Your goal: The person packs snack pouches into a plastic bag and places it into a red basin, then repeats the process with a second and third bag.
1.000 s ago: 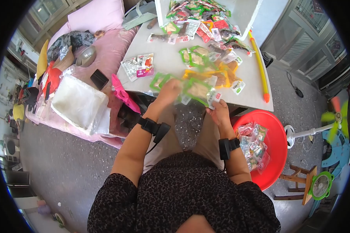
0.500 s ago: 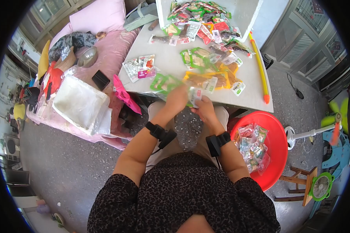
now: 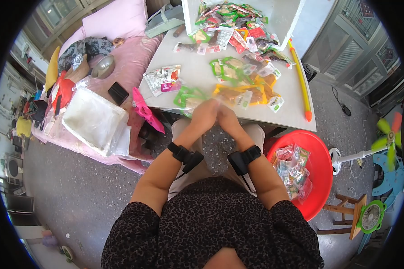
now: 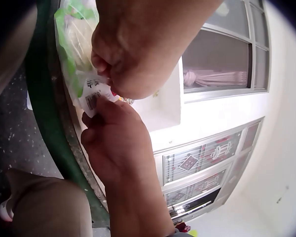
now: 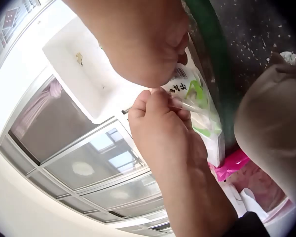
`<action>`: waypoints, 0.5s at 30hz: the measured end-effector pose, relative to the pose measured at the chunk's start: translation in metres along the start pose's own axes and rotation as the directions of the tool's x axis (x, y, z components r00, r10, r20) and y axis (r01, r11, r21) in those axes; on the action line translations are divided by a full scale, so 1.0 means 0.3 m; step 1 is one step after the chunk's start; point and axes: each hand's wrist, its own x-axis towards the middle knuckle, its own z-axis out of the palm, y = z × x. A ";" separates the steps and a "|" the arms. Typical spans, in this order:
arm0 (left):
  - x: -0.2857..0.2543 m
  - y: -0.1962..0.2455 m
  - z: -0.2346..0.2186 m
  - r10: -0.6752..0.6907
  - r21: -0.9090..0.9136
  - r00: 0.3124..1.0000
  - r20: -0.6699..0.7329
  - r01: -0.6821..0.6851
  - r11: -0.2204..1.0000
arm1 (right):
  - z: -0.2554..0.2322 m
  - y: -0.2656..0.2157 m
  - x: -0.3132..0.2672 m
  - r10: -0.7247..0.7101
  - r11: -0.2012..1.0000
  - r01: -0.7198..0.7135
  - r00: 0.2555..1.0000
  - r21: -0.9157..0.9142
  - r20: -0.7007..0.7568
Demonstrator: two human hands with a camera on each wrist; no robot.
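Both hands meet at the near edge of the table, at one end of a clear, green-edged food packet (image 3: 189, 97). My left hand (image 3: 204, 115) and my right hand (image 3: 229, 119) pinch its white printed end side by side, knuckles nearly together. In the left wrist view, a barcode label (image 4: 92, 94) shows between the fingertips, and pale food fills the packet behind. The right wrist view has dark lettering on the same packet (image 5: 200, 96). Just beyond the hands lie orange-edged packets (image 3: 242, 93) and green-edged packets (image 3: 231, 71).
A white foam box (image 3: 286, 20) spilling packets stands at the table's back. Silver and white pouches (image 3: 164, 80) lie at left, a yellow stick (image 3: 301, 83) along the right edge. On the floor sits a red basin (image 3: 318, 179) holding packets. A pink-covered bed (image 3: 132, 54) is at left.
The right hand has moved left to meet the left hand at the packet's end. The packet has shifted left and now trails to the left of the hands.
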 end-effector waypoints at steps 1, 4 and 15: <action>0.001 -0.002 -0.002 0.028 -0.012 0.999 -0.032 -0.028 1.000 | -0.003 -0.002 0.008 -0.094 0.988 0.085 0.994 -0.132 -0.063; 0.003 0.011 -0.014 -0.003 0.002 0.999 -0.050 0.003 1.000 | 0.022 0.018 0.040 -0.080 0.990 0.103 0.972 0.094 -0.222; 0.009 -0.005 -0.015 -0.048 -0.031 0.998 -0.034 0.047 0.998 | 0.020 -0.028 0.089 -0.155 0.974 0.117 0.969 0.192 0.194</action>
